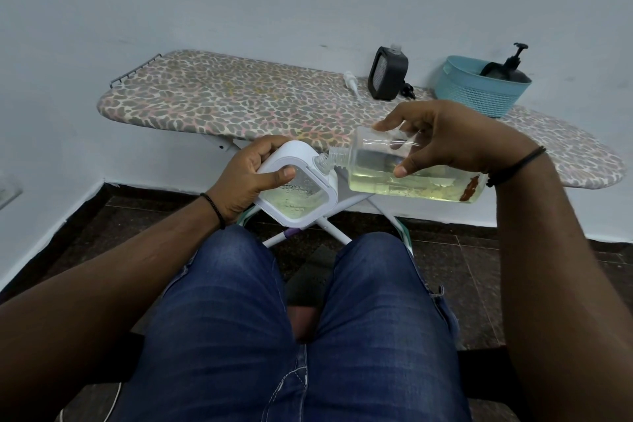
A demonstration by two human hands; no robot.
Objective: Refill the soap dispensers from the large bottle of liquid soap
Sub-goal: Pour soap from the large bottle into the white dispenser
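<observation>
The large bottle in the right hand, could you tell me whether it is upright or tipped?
Tipped. The large bottle lies nearly level in the right hand, its open neck at the white dispenser.

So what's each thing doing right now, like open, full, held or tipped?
large bottle: uncapped, tipped sideways, partly full, neck at the dispenser's opening.
white dispenser: open, tilted, some soap inside.
left hand: holds the white dispenser.
right hand: holds the large bottle.
black dispenser: upright on the ironing board, pump off.
blue basket: holds a pump dispenser.
</observation>
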